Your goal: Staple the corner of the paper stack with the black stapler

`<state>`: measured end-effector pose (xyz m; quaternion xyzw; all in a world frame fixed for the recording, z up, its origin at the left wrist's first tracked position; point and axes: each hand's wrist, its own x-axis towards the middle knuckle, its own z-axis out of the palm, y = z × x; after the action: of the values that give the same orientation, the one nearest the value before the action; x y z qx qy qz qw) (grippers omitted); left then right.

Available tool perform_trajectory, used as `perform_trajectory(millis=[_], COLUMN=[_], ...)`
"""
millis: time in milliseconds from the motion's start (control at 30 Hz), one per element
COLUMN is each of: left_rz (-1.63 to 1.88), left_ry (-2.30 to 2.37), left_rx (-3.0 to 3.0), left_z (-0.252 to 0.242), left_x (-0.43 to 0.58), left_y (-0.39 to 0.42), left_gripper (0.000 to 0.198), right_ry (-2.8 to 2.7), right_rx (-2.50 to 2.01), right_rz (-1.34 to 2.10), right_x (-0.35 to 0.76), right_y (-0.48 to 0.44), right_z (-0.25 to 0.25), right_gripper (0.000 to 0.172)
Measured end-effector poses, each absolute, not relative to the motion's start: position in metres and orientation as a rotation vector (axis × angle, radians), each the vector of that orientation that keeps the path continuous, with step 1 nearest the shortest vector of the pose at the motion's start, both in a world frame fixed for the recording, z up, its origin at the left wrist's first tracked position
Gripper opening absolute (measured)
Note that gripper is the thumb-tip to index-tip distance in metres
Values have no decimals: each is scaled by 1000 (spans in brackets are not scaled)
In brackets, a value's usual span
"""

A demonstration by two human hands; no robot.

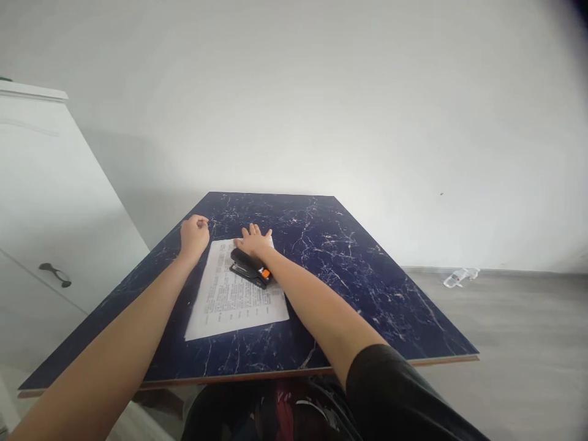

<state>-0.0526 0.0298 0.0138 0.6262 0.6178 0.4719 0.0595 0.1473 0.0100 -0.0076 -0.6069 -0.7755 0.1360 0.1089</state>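
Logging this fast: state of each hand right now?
Left hand: closed, fingers curled; any contents can't be told.
Right hand: open, fingers spread, beside the stapler on the printed paper.

Before us stands a dark blue bench [353, 257] with white, marble-like veins and a thin brown edge [445, 361] on the near side. Its far end is close to a plain pale wall [298, 104], where we notice a small dark speck [441, 194] to the right. On our left is a white cabinet [50, 177] with a dark curved handle [56, 274]; a sliver of something green [5, 79] shows at its top, too little for us to name. To our right, clear plastic [458, 277] lies on the grey floor [496, 331], near the skirting [528, 272].
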Motion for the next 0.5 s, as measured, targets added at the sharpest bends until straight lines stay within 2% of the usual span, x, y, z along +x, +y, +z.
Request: perform_trajectory(millis=[233, 333, 500], left_rz=[1558, 1558, 1590], left_ry=[1792, 1775, 1635], left_rx=[1990, 1978, 2079], left_z=[30, 30, 30], left_x=[-36, -32, -23], left_y=[14, 11, 4], left_gripper=[13, 11, 16], right_ry=[-2271, -2308, -2679], right_rx=[-1705, -1472, -1050], right_rz=[371, 300, 450], right_x=[114, 123, 153], right_y=[10, 3, -19], right_z=[1, 2, 2], right_gripper=[63, 54, 49])
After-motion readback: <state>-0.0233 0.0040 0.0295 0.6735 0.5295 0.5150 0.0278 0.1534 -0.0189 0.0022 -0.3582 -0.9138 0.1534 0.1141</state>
